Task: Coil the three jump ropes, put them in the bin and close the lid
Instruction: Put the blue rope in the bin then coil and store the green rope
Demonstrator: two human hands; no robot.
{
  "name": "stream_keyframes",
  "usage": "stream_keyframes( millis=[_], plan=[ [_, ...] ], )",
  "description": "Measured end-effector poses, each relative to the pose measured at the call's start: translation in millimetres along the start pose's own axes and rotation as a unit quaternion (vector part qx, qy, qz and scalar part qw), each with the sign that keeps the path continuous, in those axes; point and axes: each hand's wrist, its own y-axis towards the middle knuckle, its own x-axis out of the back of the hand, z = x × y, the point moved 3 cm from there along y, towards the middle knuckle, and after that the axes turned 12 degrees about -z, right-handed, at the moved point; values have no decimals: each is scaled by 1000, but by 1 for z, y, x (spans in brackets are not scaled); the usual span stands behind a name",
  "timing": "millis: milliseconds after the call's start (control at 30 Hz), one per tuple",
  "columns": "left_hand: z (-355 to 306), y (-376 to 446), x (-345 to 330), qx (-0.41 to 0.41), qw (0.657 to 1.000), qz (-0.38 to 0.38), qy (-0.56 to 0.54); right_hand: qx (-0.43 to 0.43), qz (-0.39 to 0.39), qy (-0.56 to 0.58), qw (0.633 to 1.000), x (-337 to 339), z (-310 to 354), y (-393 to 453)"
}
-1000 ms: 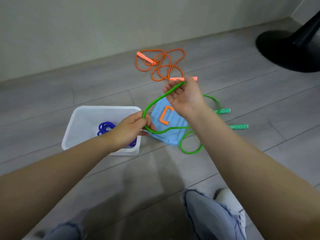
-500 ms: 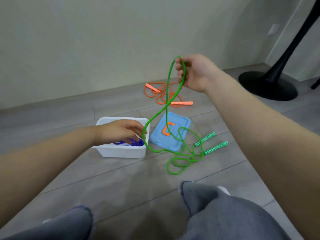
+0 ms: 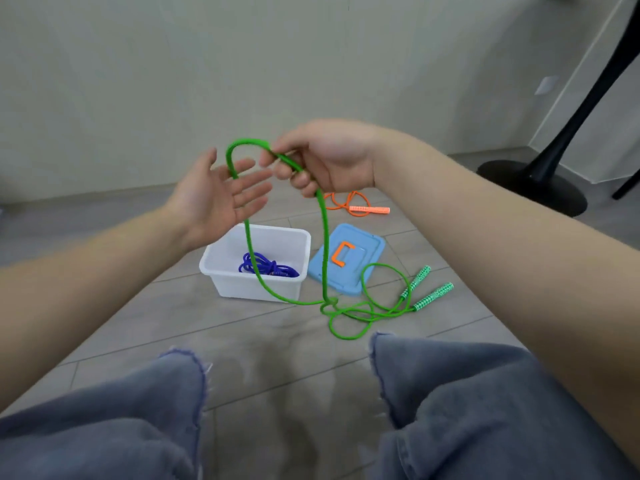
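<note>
Head view: my right hand has its grip clenched around the green rope, which loops down to the floor beside the bin. My left hand is released, palm up, just beside the loop.

Grey wood-look plank floor, carrying a white translucent plastic bin; just beside it to the right, a flat light-blue plastic lid with an orange handle; in front of the lid, slack loops and two patterned green handles of a green jump rope; farther back, an orange jump rope; at far right, a black round stand base
</note>
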Motion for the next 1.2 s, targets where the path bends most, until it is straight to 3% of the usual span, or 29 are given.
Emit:
stream_keyframes(
  millis=[133, 200, 267, 300, 333, 433, 533, 600, 667, 733, 833, 967, 1067, 1200],
  plan=[
    [-10, 7, 13, -81, 991, -108, 3, -22, -11, -165, 986, 6, -57, -1],
    [-17, 11, 18, -126, 980, -147, 37, -51, -31, -393, 917, 23, -87, 1],
    [-18, 17, 25, -156, 967, -183, 89, -85, -60, -600, 793, 42, -109, -3],
    [-17, 20, 28, -165, 957, -207, 116, -105, -76, -645, 753, 53, -118, -6],
    [-16, 24, 35, -176, 945, -235, 146, -132, -92, -662, 732, 63, -126, -11],
    [-20, 32, 57, -218, 898, -316, 215, -184, -185, -648, 716, 97, -140, -22],
    [-21, 38, 78, -211, 864, -353, 290, -183, -283, -600, 726, 117, -137, -27],
    [-13, 41, 83, -174, 856, -323, 363, -154, -336, -533, 761, 119, -126, -23],
    [0, 42, 80, -138, 851, -277, 424, -120, -413, -320, 844, 118, -113, -13],
    [11, 38, 68, -103, 849, -224, 467, -36, -450, -94, 887, 105, -92, 0],
    [28, 27, 43, -47, 856, -140, 496, 56, -365, 96, 924, 61, -51, 10],
    [50, 15, 16, 2, 839, -19, 544, 139, -245, 248, 927, 11, -6, 4],
    [63, 16, 9, 2, 823, 29, 568, 185, -157, 284, 928, -6, 10, -4],
    [54, 22, 6, -77, 847, -16, 525, 191, -170, 236, 938, -6, 1, -2]
  ],
)
